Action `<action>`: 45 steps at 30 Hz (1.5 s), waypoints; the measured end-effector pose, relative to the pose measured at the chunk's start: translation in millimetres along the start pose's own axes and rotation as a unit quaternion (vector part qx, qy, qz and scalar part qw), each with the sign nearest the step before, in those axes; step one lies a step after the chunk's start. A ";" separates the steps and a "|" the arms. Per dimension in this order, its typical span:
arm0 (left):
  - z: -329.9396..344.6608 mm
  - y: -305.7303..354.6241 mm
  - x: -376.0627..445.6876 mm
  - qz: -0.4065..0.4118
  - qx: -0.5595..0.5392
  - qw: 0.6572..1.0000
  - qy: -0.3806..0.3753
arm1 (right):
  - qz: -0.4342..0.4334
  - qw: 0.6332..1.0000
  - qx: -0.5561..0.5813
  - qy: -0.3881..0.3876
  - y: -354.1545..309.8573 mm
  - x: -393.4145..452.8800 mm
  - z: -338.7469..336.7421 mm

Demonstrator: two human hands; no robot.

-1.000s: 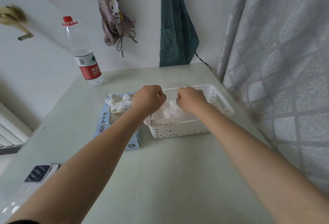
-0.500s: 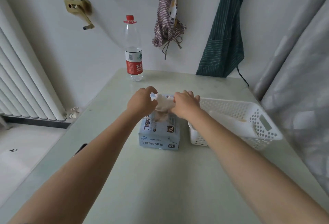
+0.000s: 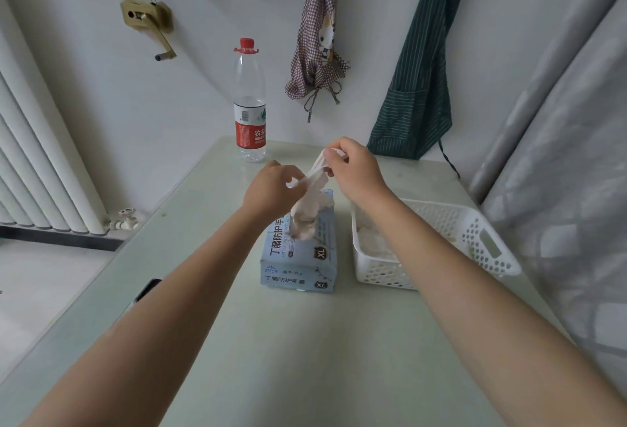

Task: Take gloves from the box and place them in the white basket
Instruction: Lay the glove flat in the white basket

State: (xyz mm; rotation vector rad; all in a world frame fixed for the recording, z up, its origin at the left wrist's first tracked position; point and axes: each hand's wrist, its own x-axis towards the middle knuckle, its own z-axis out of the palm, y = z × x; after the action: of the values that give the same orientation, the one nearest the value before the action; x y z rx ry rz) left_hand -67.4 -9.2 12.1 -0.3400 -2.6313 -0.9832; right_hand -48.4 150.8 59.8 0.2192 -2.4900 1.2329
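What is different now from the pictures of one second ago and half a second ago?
Both hands went from the white basket back to the glove box. The right hand rose, drawing a glove up out of the opening; the left hand pinches its lower part. Box, basket and water bottle stayed on the table.

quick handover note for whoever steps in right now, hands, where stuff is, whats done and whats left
Right hand pinches a white glove above the glove box, lifted but its lower end bunched at the box opening.
Left hand also grips that glove, lower down.
White basket sits right of the box, with some gloves already inside.
Left: free this glove, drop it in the basket, repeat.
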 end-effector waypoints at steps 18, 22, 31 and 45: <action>-22.9 19.5 0.5 -0.092 -0.201 0.974 0.054 | 0.135 0.986 0.093 -0.011 -2.4 -8.6 -11.3; -40.8 45.3 11.6 -0.084 -0.238 0.963 0.090 | 0.143 0.985 0.087 -0.049 -1.7 -13.9 -16.6; -40.2 58.0 8.0 -0.284 -0.554 0.782 0.030 | 0.192 0.965 0.172 -0.050 2.7 -20.6 -30.0; -31.6 34.8 -0.2 -0.318 -0.554 0.768 0.053 | 0.261 0.922 0.225 -0.178 16.4 -26.0 -32.3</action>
State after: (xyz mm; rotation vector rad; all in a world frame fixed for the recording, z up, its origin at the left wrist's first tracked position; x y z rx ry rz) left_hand -49.5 -4.8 55.3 0.4186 -1.7176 -2.6139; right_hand -21.2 185.9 55.9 -0.1395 -2.6117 2.1588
